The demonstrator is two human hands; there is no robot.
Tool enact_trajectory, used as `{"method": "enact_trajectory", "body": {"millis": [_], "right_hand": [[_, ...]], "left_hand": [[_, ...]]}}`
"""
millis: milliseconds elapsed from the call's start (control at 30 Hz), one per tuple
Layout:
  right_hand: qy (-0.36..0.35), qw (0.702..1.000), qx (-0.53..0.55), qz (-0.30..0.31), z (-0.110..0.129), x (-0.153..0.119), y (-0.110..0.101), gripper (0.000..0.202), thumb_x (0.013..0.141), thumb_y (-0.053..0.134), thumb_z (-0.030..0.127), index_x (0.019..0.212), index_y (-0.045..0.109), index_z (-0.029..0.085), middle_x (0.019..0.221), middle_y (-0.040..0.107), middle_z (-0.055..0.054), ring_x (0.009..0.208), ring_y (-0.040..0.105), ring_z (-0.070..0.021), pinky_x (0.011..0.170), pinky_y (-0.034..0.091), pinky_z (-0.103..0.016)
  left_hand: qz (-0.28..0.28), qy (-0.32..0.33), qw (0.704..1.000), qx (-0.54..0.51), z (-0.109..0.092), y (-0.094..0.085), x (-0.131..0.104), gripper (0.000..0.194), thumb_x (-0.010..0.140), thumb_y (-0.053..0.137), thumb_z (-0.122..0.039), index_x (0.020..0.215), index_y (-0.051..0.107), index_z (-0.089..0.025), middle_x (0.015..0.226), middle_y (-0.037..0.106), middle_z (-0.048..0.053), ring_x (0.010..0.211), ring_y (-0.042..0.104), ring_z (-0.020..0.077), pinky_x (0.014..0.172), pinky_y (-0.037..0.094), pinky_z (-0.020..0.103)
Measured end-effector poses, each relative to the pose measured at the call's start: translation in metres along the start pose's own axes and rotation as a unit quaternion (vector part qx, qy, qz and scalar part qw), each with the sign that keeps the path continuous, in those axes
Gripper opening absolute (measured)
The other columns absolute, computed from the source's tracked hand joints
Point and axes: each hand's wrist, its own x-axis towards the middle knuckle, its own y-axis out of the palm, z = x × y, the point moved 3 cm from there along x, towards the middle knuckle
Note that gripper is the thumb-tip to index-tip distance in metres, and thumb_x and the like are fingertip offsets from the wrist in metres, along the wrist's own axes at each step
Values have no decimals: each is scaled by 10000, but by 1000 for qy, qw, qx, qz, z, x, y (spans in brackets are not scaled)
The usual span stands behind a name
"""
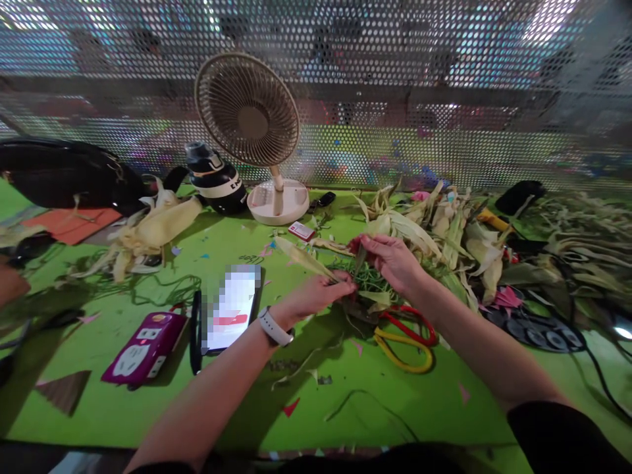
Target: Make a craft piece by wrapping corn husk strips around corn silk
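My left hand (pixel 323 291), a pale watch at its wrist, is closed on a long pale-green corn husk (pixel 302 255) that points up and away to the left. Just to its right, my right hand (pixel 395 262) pinches a narrow greenish husk strip (pixel 360 261) between thumb and fingers. Beneath and between both hands lies a tangle of thin green strands (pixel 374 280). Scissors with one red and one yellow handle (pixel 405 352) rest under my right forearm; their blades are hidden.
A heap of dried corn husks (pixel 449 230) spreads at the right. Behind stand a fan (pixel 279 201) and a black bottle (pixel 217 181), before a perforated metal screen (pixel 375 99). At left lie a phone (pixel 234 309), a purple device (pixel 145 349) and more husks (pixel 158 224). Another person's hand (pixel 12 283) shows at the left edge.
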Motion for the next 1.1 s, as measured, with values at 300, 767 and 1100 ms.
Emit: {"method": "enact_trajectory", "body": {"millis": [300, 767, 1100], "right_hand": [[10, 949, -289, 124, 11, 1, -4, 358, 700, 700, 497, 788, 701, 149, 743, 667, -21, 699, 581, -139, 710, 464, -301], [-139, 895, -404, 132, 22, -5, 3, 245, 807, 597, 327, 918, 728, 153, 858, 652, -60, 810, 596, -171, 767, 467, -327], [-121, 906, -370, 167, 19, -7, 2, 304, 813, 569, 206, 1092, 690, 192, 1066, 676, -73, 945, 620, -179, 859, 484, -347]], "left_hand": [[-86, -74, 974, -196, 9, -20, 7, 264, 725, 677, -414, 726, 712, -153, 650, 678, 51, 596, 569, 137, 592, 429, 263], [-95, 14, 988, -122, -14, -32, 3, 139, 654, 729, -260, 712, 696, -139, 612, 616, -6, 553, 432, 78, 548, 340, 227], [-146, -65, 956, -245, -3, -39, 4, 218, 664, 659, -349, 718, 660, -138, 607, 603, 2, 587, 545, 111, 531, 364, 219]]}}
